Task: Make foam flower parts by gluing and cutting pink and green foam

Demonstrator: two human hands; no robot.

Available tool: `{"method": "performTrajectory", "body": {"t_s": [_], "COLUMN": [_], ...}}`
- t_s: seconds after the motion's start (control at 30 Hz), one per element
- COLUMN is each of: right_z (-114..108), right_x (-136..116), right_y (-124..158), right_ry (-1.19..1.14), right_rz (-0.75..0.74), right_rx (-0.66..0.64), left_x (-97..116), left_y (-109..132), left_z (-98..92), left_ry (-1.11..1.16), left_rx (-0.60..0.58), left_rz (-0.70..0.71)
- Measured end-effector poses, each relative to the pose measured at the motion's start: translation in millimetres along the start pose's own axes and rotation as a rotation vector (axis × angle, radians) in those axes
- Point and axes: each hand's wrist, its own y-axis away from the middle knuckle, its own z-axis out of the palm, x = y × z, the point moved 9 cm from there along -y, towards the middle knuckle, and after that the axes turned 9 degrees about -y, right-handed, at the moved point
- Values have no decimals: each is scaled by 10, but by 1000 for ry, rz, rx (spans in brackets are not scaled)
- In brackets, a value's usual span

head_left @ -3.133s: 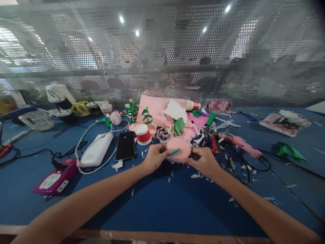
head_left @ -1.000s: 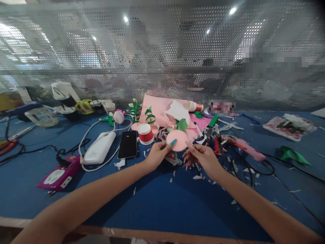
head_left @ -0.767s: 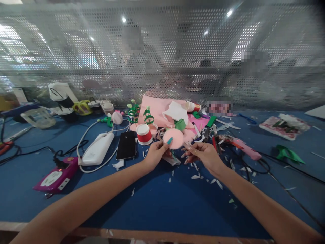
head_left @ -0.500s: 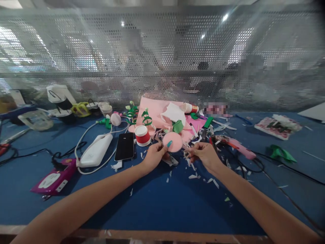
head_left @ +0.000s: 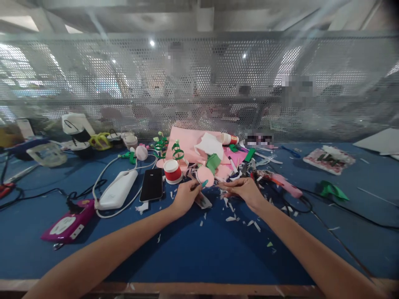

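My left hand pinches a round pink paper disc at its lower left edge, thumb with a teal nail on top. On the other side of the disc, my right hand has its fingertips drawn together close to the disc's right edge. What they hold, if anything, is too small to make out. Just below the disc lies a small greyish scrap. A red and white paper cup stands to the left of my left hand. Green paper sits right behind the disc.
Pink paper sheets and white scraps lie behind my hands. To the left are a phone, a white power bank and a purple extension block. A pink glue gun with a cord lies at right. Perforated metal screen stands behind.
The view has tilted up slightly. My right hand's fingers have come nearer the disc's right edge, and the disc appears more tilted. My left hand keeps its hold.
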Motion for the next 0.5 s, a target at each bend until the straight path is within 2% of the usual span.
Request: {"method": "performTrajectory", "body": {"t_s": [0.07,0.17,0.23,0.33,0.4,0.5], "right_z": [-37,-77,-83,-45,12,96], "right_x": [-33,-82,-108,-133,-138,-134], "right_y": [-11,-12,-3,18,36,65], "right_ry": [2,20,40,75,89,86], "right_rz": [-28,-67,-90,-124,-143,-160], "right_rx": [32,65,73,57,28,-13], "left_x": [72,284,416,560,629,693], "left_y": [32,113,183,301,384,521], "left_z": [-126,-270,-312,-353,-469,-831], "left_ry": [-215,-598,-811,-1073,-1202,-1279], "left_rx": [97,220,253,239,291,561], "left_rz": [53,234,353,477,485,399]}}
